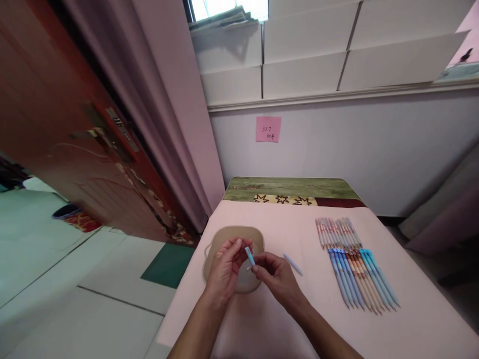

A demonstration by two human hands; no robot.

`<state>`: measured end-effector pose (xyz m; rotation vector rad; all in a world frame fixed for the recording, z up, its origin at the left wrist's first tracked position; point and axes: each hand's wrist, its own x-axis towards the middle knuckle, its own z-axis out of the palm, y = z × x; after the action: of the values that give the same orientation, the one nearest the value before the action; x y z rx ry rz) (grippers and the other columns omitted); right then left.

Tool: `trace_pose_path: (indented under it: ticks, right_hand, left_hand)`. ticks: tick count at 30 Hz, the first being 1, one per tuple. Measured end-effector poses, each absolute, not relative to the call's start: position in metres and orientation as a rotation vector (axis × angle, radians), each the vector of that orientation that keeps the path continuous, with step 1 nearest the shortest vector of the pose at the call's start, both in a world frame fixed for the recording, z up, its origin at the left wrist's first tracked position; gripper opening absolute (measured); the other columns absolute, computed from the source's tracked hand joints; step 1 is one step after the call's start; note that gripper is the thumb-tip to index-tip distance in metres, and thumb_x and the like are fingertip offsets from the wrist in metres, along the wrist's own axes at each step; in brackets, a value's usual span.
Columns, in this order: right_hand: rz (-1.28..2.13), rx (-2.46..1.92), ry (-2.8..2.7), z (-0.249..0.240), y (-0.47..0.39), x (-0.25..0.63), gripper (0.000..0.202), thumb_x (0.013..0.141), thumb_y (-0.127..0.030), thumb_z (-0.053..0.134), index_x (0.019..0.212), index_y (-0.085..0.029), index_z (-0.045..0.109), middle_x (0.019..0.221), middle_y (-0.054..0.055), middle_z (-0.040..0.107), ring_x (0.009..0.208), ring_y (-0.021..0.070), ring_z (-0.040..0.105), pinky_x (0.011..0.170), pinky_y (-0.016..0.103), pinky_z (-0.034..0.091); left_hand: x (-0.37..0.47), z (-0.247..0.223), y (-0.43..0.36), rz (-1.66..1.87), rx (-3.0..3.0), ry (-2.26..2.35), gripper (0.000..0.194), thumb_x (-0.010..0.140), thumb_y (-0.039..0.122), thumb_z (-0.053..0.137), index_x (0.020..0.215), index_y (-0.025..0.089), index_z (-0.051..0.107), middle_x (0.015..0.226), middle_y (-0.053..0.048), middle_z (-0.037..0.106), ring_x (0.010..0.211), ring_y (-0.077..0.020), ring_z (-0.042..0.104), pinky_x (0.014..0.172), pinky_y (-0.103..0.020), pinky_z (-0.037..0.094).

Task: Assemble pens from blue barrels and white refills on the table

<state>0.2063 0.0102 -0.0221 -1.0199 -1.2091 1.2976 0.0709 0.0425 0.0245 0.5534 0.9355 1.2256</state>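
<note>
Over the tray (220, 238), the fingers of the right hand (277, 274) nipped the near end of a blue pen piece (249, 255) while the left hand's (225, 265) were pinched at its top, on what I couldn't tell; a light, straight hold seemed best.

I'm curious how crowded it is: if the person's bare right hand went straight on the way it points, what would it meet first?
Apparently the slim light-blue plastic-looking piece at the fingertips of the right hand, then probably the bare left hand; depth is hard to judge.
</note>
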Motion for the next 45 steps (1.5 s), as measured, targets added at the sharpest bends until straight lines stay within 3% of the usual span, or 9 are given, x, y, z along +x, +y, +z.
trace_pose_path:
  ticks: [3, 11, 21, 27, 31, 35, 39, 42, 45]
  right_hand:
    - [1.309, -1.004, -1.191, -0.021, 0.011, 0.204, 0.023, 0.077, -0.037, 0.068, 0.089, -0.017, 0.071, 0.082, 0.005, 0.070, 0.073, 0.0173, 0.061, 0.066, 0.028, 0.046]
    - [1.325, -0.963, -1.137, -0.021, 0.012, 0.202, 0.028, 0.075, -0.043, 0.070, 0.087, -0.018, 0.070, 0.080, 0.004, 0.070, 0.073, 0.0178, 0.061, 0.067, 0.028, 0.047]
    - [1.334, -0.916, -1.122, -0.025, 0.013, 0.204, 0.023, 0.077, -0.038, 0.070, 0.089, -0.018, 0.069, 0.086, 0.005, 0.070, 0.080, 0.0194, 0.063, 0.074, 0.031, 0.048]
    - [1.285, -0.955, -1.152, -0.024, 0.014, 0.203, 0.021, 0.077, -0.037, 0.069, 0.086, -0.018, 0.069, 0.083, 0.004, 0.070, 0.080, 0.0193, 0.064, 0.075, 0.031, 0.049]
    - [1.242, -0.977, -1.216, -0.020, 0.011, 0.203, 0.019, 0.081, -0.034, 0.065, 0.089, -0.018, 0.069, 0.087, 0.006, 0.071, 0.082, 0.0195, 0.065, 0.074, 0.030, 0.051]
    - [0.858, -1.100, -1.384, -0.014, 0.007, 0.212, 0.025, 0.084, -0.026, 0.059, 0.108, -0.021, 0.064, 0.092, 0.006, 0.069, 0.076, 0.0164, 0.064, 0.070, 0.028, 0.053]
    - [0.412, -1.069, -1.607, -0.007, 0.005, 0.219, 0.038, 0.087, -0.018, 0.053, 0.124, -0.024, 0.056, 0.108, 0.008, 0.064, 0.086, 0.0164, 0.064, 0.079, 0.031, 0.054]
    - [0.277, -1.057, -1.742, -0.003, 0.003, 0.217, 0.038, 0.088, -0.016, 0.050, 0.123, -0.027, 0.058, 0.110, 0.007, 0.064, 0.097, 0.0180, 0.062, 0.084, 0.032, 0.053]
    - [0.256, -1.077, -1.675, -0.002, 0.004, 0.218, 0.041, 0.088, -0.018, 0.051, 0.128, -0.026, 0.053, 0.106, 0.007, 0.065, 0.088, 0.0164, 0.064, 0.079, 0.030, 0.054]
  left_hand:
    - [0.070, 0.023, 0.043, 1.242, 0.570, 0.929, 0.024, 0.067, 0.023, 0.077, 0.083, 0.014, 0.062, 0.093, -0.008, 0.072, 0.077, -0.0149, 0.068, 0.076, -0.026, 0.053]
    - [0.073, 0.022, 0.039, 1.209, 0.646, 0.951, 0.021, 0.064, 0.026, 0.078, 0.076, 0.013, 0.065, 0.085, -0.007, 0.071, 0.074, -0.0149, 0.065, 0.073, -0.027, 0.051]
    - [0.073, 0.023, 0.029, 1.276, 0.738, 0.911, 0.029, 0.080, 0.041, 0.064, 0.091, 0.014, 0.069, 0.094, -0.011, 0.071, 0.092, -0.0222, 0.064, 0.083, -0.034, 0.048]
    - [0.073, 0.012, 0.024, 1.175, 0.912, 0.948, 0.023, 0.072, 0.028, 0.073, 0.091, 0.016, 0.069, 0.099, -0.009, 0.070, 0.097, -0.0216, 0.062, 0.089, -0.032, 0.045]
    - [0.073, 0.007, 0.025, 1.184, 0.986, 1.052, 0.022, 0.070, 0.027, 0.075, 0.088, 0.016, 0.070, 0.093, -0.007, 0.070, 0.093, -0.0201, 0.062, 0.088, -0.031, 0.046]
    - [0.071, 0.006, 0.026, 1.203, 1.142, 1.117, 0.021, 0.073, 0.030, 0.072, 0.090, 0.017, 0.069, 0.092, -0.006, 0.070, 0.090, -0.0192, 0.063, 0.085, -0.030, 0.047]
    - [0.070, 0.008, 0.024, 1.212, 1.361, 1.122, 0.020, 0.078, 0.030, 0.067, 0.094, 0.019, 0.070, 0.095, -0.005, 0.069, 0.088, -0.0188, 0.063, 0.081, -0.028, 0.049]
    - [0.073, 0.009, 0.022, 1.192, 1.421, 1.122, 0.021, 0.080, 0.030, 0.064, 0.097, 0.020, 0.070, 0.099, -0.006, 0.069, 0.089, -0.0192, 0.064, 0.081, -0.029, 0.050]
    - [0.072, 0.006, 0.023, 1.188, 1.352, 1.153, 0.023, 0.079, 0.031, 0.066, 0.098, 0.019, 0.070, 0.097, -0.006, 0.069, 0.089, -0.0199, 0.064, 0.080, -0.029, 0.051]
